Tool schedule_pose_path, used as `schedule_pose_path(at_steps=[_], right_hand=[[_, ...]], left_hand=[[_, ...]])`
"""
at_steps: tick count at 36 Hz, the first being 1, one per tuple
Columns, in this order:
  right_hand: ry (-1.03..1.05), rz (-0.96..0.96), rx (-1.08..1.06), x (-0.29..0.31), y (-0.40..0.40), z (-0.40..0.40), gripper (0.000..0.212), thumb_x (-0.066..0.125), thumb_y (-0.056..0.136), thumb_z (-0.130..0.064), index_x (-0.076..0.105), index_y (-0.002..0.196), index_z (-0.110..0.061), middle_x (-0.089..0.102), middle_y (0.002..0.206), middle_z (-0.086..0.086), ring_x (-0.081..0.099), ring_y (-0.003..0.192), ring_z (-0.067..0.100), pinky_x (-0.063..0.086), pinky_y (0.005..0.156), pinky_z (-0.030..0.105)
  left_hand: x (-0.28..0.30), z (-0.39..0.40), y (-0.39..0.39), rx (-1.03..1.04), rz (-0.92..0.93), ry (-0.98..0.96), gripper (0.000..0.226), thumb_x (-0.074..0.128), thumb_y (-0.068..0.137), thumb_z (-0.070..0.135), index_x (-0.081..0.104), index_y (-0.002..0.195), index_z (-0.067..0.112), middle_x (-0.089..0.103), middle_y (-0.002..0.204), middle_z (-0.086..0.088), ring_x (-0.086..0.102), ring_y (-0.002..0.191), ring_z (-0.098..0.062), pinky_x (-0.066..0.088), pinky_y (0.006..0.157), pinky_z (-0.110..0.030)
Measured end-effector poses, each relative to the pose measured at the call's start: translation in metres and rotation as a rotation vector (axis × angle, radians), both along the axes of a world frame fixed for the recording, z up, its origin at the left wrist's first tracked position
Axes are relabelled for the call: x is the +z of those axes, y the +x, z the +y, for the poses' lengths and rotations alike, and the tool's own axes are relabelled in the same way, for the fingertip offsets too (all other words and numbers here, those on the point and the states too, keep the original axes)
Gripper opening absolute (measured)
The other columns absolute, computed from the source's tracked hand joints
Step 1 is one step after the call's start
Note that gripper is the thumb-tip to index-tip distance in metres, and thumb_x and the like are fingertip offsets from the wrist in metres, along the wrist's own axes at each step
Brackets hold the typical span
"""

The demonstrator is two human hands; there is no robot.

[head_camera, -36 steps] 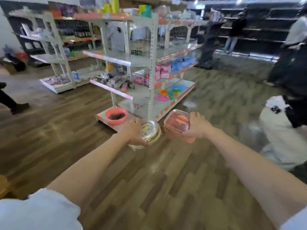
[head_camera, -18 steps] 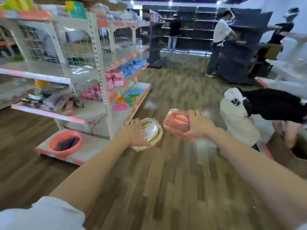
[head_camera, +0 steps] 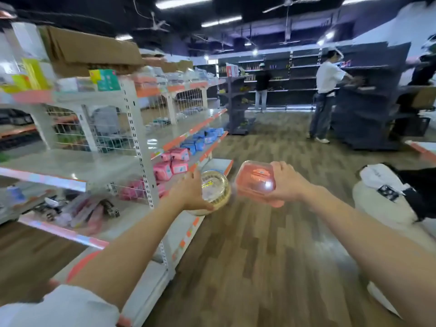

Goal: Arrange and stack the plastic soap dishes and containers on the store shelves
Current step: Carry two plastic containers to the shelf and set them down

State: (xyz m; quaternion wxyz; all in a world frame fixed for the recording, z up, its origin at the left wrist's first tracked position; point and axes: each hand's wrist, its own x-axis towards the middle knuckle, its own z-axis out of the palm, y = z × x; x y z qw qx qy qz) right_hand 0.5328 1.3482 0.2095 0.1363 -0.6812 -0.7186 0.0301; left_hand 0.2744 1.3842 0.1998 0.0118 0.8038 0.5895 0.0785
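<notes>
Standing at nine o'clock, a white shelf unit (head_camera: 139, 147) with orange edge strips runs away toward twelve. Cardboard boxes (head_camera: 92, 47) sit on its top, with green and yellow packs beneath them; lower down, pink packs (head_camera: 171, 165) and blue packs (head_camera: 200, 142) lie in rows on a middle shelf. Small packaged goods (head_camera: 82, 213), blurred, lie on the low shelf at about eight o'clock.

Near the middle, the left hand (head_camera: 188, 193) grips a round container (head_camera: 215, 191) with a clear domed lid and a cream base, fingers over the near side and thumb curled along the lower rim. It is held in the air beside the end of the shelf unit, above the wooden floor (head_camera: 259, 256).

Just to the right, the right hand (head_camera: 286, 182) holds a pink soap dish (head_camera: 256, 181) with a clear lid, fingers wrapped round its far right edge and thumb underneath. The two items are close together but not touching, the dish slightly higher and tilted toward the camera.

At one o'clock a person in a white shirt (head_camera: 326, 77) stands at dark shelving (head_camera: 368, 95); another figure in dark clothes stands further back near twelve. At three o'clock someone in a white and black garment (head_camera: 387, 185) crouches low by the floor.
</notes>
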Motion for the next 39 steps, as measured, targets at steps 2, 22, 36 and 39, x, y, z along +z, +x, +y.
schedule_pose_path(at_steps=[2,22,36,39], right_hand=[[0.021,0.039,0.001,0.008,0.012,0.029,0.093,0.074,0.068,-0.054,0.031,0.135,-0.006,0.038,0.132,0.012,0.036,0.125,0.029,0.036,0.104,0.04],[-0.111,-0.201,0.089,-0.037,0.064,0.296,0.096,0.075,0.067,-0.046,0.026,0.139,-0.007,0.035,0.134,0.01,0.036,0.126,0.027,0.037,0.103,0.038],[-0.134,-0.125,0.151,-0.024,0.055,0.534,0.096,0.073,0.069,-0.047,0.025,0.141,-0.006,0.036,0.134,0.01,0.034,0.128,0.027,0.035,0.105,0.038],[-0.203,-0.141,0.204,-0.039,0.051,0.576,0.089,0.074,0.071,-0.045,0.029,0.138,-0.008,0.036,0.133,0.009,0.035,0.126,0.025,0.036,0.104,0.036]], left_hand=[[0.009,0.03,0.011,0.024,-0.025,0.006,0.102,0.077,0.063,0.055,0.028,0.136,0.005,0.039,0.136,-0.013,0.049,0.116,-0.031,0.046,0.089,-0.039],[-0.035,0.295,0.071,0.041,0.024,-0.104,0.11,0.072,0.07,0.061,0.016,0.146,0.003,0.039,0.143,-0.012,0.046,0.125,-0.028,0.041,0.085,-0.032],[-0.04,0.532,0.06,0.077,-0.077,-0.152,0.113,0.08,0.062,0.054,0.018,0.144,0.007,0.034,0.142,-0.012,0.044,0.122,-0.028,0.044,0.094,-0.037],[-0.057,0.564,0.057,0.105,-0.038,-0.213,0.114,0.08,0.059,0.056,0.019,0.144,0.009,0.03,0.146,-0.013,0.044,0.125,-0.029,0.042,0.097,-0.037]])
